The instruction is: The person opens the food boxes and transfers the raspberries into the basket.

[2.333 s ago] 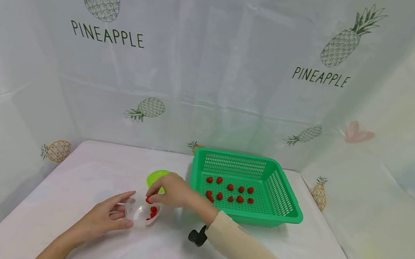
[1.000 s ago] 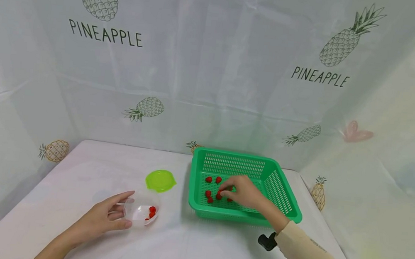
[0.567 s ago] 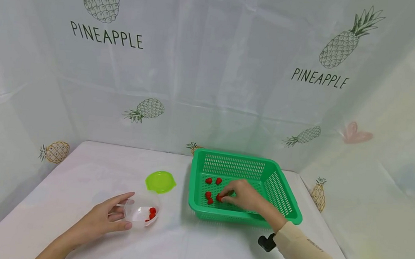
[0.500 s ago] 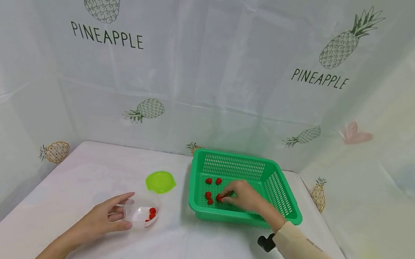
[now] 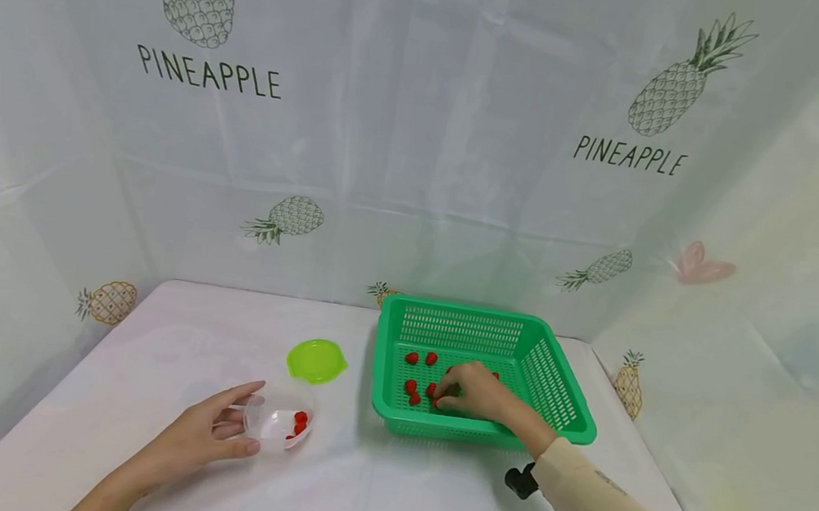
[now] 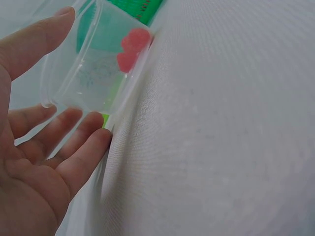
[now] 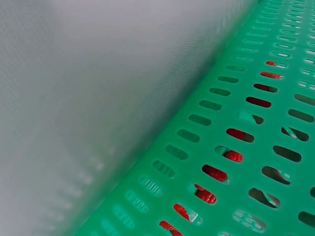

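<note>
A clear plastic tub lies tilted on the table, its opening toward my left hand. Several strawberries rest inside along its right side. My left hand is cupped at the tub's left; the left wrist view shows extended fingers by the rim and the thumb above it. Inside the green basket, my right hand has curled fingers with a strawberry at the thumb tip, largely hidden. Other strawberries lie on the basket floor. The right wrist view shows only basket wall and cloth.
A lime-green lid lies flat on the white-covered table, between tub and basket and farther back. The basket's raised front wall stands below my right forearm. A pineapple-print sheet hangs behind the table.
My right hand has gone from over the tub into the basket, then shifted slightly toward its front. A strawberry now shows at its thumb tip in a new spot. The left hand stays at the tub.
</note>
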A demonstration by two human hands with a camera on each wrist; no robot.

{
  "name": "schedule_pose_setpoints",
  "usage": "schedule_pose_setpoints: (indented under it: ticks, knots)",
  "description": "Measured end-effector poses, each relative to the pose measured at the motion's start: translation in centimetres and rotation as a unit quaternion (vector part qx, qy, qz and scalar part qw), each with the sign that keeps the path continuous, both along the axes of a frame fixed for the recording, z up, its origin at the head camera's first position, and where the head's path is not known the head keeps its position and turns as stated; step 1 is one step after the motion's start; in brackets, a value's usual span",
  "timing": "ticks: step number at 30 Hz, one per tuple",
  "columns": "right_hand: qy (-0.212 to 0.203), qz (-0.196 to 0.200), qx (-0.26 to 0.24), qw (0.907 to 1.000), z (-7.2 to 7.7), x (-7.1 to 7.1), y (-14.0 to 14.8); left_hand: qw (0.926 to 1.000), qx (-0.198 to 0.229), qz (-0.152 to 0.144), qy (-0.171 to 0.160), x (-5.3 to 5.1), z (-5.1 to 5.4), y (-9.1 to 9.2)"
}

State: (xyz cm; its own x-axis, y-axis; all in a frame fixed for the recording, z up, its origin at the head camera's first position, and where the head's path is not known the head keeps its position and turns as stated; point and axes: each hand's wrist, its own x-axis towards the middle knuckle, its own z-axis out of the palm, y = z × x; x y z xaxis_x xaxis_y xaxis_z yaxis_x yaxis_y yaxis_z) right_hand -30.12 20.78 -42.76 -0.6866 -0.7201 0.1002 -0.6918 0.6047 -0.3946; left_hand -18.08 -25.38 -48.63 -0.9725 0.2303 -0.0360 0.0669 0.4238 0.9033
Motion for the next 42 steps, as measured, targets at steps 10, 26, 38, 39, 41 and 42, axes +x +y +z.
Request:
schedule_pose_setpoints:
  ticks: [10, 26, 38, 39, 41, 42]
  knots:
    - [0.01, 0.003, 0.029, 0.9995, 0.3, 0.1, -0.6, 1.0, 0.003, -0.003, 0.003, 0.0, -0.1, -0.1]
    - [0.026, -0.017, 0.028, 0.9991, 1.8, 0.1, -1.0, 0.9998, -0.01, 0.001, 0.015, -0.1, -0.2, 0.0]
    - [0.061, 0.013, -0.027, 0.9977, 7.0, 2.4, -5.3, 0.9997, -0.018, 0.002, 0.015, -0.2, 0.0, 0.0]
    - [0.058, 0.016, -0.026, 0.9979, 7.3, 2.6, -5.8, 0.9997, -0.017, 0.002, 0.014, -0.1, 0.0, 0.0]
    - [0.044, 0.021, -0.024, 0.9986, 7.7, 3.0, -7.0, 0.9998, -0.015, 0.001, 0.014, -0.1, -0.1, 0.0]
    - [0.038, 0.021, -0.022, 0.9988, 7.8, 3.1, -7.6, 0.9998, -0.013, 0.0, 0.014, -0.1, -0.2, 0.0]
